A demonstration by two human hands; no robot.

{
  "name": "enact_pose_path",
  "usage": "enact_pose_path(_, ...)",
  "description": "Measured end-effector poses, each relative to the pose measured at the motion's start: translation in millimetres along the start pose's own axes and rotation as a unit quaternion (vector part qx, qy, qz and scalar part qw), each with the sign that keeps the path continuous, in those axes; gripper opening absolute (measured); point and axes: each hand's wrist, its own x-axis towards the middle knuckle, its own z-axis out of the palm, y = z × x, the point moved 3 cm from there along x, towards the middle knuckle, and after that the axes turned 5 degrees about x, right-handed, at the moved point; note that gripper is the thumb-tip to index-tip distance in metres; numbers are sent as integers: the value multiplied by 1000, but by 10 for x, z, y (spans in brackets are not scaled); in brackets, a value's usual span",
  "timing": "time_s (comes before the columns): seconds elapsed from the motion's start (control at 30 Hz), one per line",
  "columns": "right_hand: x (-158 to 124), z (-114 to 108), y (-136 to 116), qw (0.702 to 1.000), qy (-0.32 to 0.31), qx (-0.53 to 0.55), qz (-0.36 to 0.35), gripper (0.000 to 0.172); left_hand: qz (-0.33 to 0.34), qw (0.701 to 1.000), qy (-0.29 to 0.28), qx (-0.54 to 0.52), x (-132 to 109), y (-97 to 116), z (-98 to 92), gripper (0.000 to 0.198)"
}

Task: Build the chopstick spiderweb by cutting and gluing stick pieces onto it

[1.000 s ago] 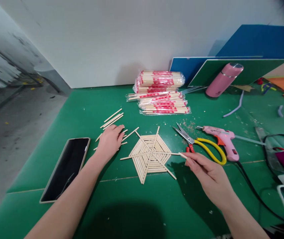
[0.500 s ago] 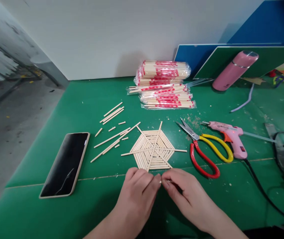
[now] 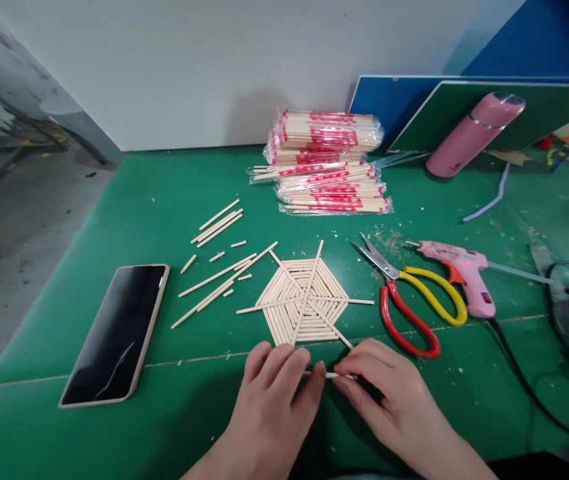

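A thin wooden stick [image 3: 331,375] lies level between my hands, just in front of a hexagonal web of sticks [image 3: 306,300]. My left hand [image 3: 279,393] has thumb and fingers closed round the stick's left part, which is mostly hidden. Finger and thumb of my right hand [image 3: 384,387] pinch its right end. The web has three long crossing sticks over rings of shorter ones, and its lower edge lies just beyond my fingertips. Loose sticks [image 3: 217,273], long and short, are scattered to the left of the web on the green table [image 3: 164,433].
At the left lies a phone [image 3: 114,333]. Right of the web are scissors [image 3: 394,273] and a pink glue gun [image 3: 464,273] with its cable. Wrapped chopstick packs [image 3: 329,167] are piled behind, with a pink bottle [image 3: 477,133] leaning against boards at the back right.
My hands have moved slightly apart, and more of the stick shows between them. The right hand has shifted a little to the right. The whole view has shifted slightly.
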Motion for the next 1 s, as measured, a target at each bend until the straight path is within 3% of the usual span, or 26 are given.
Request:
enact_pose_path(0.27, 29, 5, -35, 1000, 6, 14, -13, 11, 31, 997, -51, -39, -19, 18, 69, 16)
enact_pose_path(0.4, 27, -141, 32, 996, 84, 22, 23, 12, 31, 999, -34, -17, -5, -4, 64, 19)
enact_pose_path(0.53, 42, -365, 176, 981, 179, -44, 53, 8, 32, 999, -15, -11, -1, -24, 82, 24)
enact_pose_path(0.67, 75, -558, 347, 964, 234, -98, 76, 9, 36, 999, -15, -18, -13, -19, 111, 28)
enact_pose_path(0.83, 187, -697, 484, 950, 272, -127, 83, 14, 34, 999, -18, -24, -33, -7, 140, 26)
enact_pose_path(1.0, 380, -728, 534, 951, 267, -135, 81, 16, 46, 999, 0, -14, -37, -13, 166, 27)
